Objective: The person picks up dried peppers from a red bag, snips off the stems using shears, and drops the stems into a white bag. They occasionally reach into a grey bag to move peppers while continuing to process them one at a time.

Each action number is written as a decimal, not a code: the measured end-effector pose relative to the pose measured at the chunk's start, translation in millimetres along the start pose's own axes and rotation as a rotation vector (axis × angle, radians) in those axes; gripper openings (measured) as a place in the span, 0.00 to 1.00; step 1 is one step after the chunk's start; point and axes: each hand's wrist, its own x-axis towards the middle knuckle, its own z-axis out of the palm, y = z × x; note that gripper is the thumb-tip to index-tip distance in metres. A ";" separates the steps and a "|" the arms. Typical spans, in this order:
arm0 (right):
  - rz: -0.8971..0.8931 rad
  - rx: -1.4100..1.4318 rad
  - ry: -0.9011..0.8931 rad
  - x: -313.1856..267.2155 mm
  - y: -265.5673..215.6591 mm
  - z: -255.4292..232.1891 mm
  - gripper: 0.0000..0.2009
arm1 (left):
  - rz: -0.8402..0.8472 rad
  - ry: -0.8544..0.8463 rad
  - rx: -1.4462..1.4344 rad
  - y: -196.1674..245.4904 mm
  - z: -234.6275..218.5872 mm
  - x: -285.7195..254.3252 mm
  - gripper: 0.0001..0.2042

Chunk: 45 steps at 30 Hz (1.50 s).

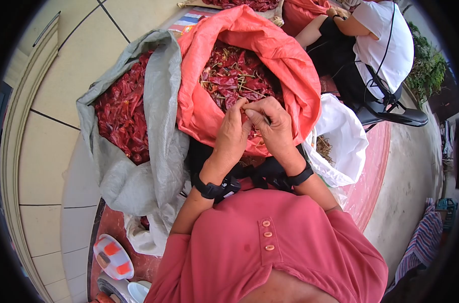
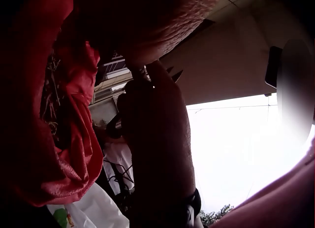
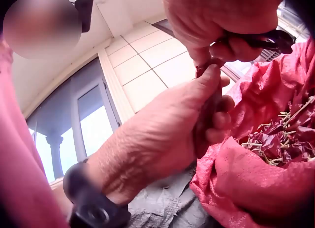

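Both hands meet over an open orange sack [image 1: 290, 65] full of dried red chilies [image 1: 234, 76]. My left hand [image 1: 237, 115] grips one dried chili [image 3: 203, 121] upright, fingers and thumb curled round it. My right hand [image 1: 264, 117] is just above and beside it, curled round a dark scissor-like tool [image 3: 263, 40] whose tip sits at the chili's top end. In the left wrist view the picture is dark; the right hand [image 2: 157, 149] and the sack's cloth [image 2: 74, 154] show dimly.
A grey sack [image 1: 159, 116] of red chilies [image 1: 121, 111] stands open at the left. A white bag [image 1: 340, 136] with stems lies at the right. Another person [image 1: 376, 40] sits beyond the sacks. Sandals [image 1: 113, 257] lie on the floor at lower left.
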 end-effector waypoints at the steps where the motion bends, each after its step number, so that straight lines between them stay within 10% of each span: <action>1: 0.021 0.012 0.025 -1.3 1.0 0.6 0.06 | -0.055 -0.052 0.017 4.0 -2.1 -1.3 0.18; 6: 0.146 0.121 0.147 -4.6 -15.7 -12.2 0.02 | -0.365 -0.540 0.092 -1.9 1.7 -16.1 0.14; 11: 0.344 0.408 0.264 20.5 -20.3 -50.3 0.06 | -0.352 -0.197 -0.273 -2.2 -0.5 -35.0 0.14; 15: 0.393 0.351 -0.116 -2.0 -4.7 -31.7 0.07 | -0.233 -0.175 -0.273 1.9 -9.4 -26.8 0.15; 22: -0.110 -0.254 -0.240 -20.8 -3.7 -0.1 0.09 | -0.328 -0.184 -0.269 -4.2 -8.4 -28.4 0.14; 26: -0.240 -0.020 -0.076 -19.4 13.9 13.7 0.06 | -0.385 -0.218 -0.427 0.7 -11.2 -28.2 0.14; 29: 0.537 0.534 -0.186 -17.9 -14.2 -2.2 0.04 | -0.368 -0.239 -0.371 7.9 -17.4 -23.5 0.15; 34: 0.868 1.091 -0.067 -10.8 -12.1 -11.3 0.04 | -0.376 -0.320 -0.364 0.9 -16.8 -25.7 0.15; 38: 0.738 0.908 -0.040 -14.5 1.8 -14.7 0.05 | -0.419 -0.312 -0.401 4.4 -18.9 -26.9 0.13; 43: 0.341 0.153 0.405 -4.4 16.0 -78.5 0.04 | -0.192 -0.038 0.056 32.6 -64.8 -18.6 0.18; 45: 0.216 -0.153 0.556 -12.7 38.2 -116.8 0.05 | -0.374 0.061 0.190 61.3 -102.7 -12.1 0.23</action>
